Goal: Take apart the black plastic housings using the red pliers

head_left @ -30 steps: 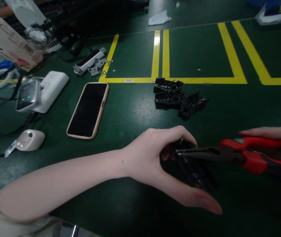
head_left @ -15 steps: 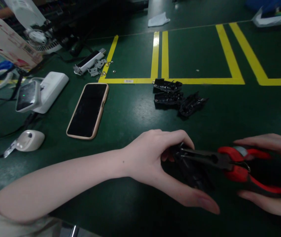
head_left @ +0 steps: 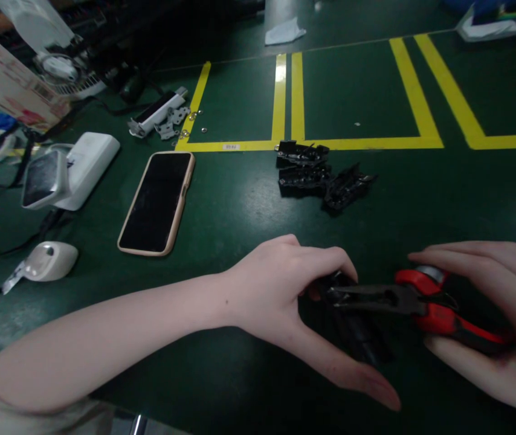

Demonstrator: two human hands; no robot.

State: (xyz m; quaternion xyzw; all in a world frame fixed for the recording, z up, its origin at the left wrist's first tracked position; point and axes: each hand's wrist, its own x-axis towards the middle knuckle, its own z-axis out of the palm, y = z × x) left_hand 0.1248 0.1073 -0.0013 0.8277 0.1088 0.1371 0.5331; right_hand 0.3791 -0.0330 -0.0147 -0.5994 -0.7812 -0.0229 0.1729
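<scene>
My left hand is curled around a black plastic part, fingers behind it and thumb stretched along the near side. Part of the piece is hidden by the hand and it looks dark and blurred. My right hand grips red-handled long-nose pliers at the right. The jaws of the pliers point left and meet the upper end of the black part. Beyond my hands, several similar black parts lie in a small group on the green table.
A phone in a beige case lies left of centre. Further left are a white device with a screen and a small white case. Metal brackets and small rings lie near yellow tape. White scrap sits at the back.
My right hand has come further into view from the right and closed more around the plier handles. My left hand stays around the black part. The whole view has shifted slightly.
</scene>
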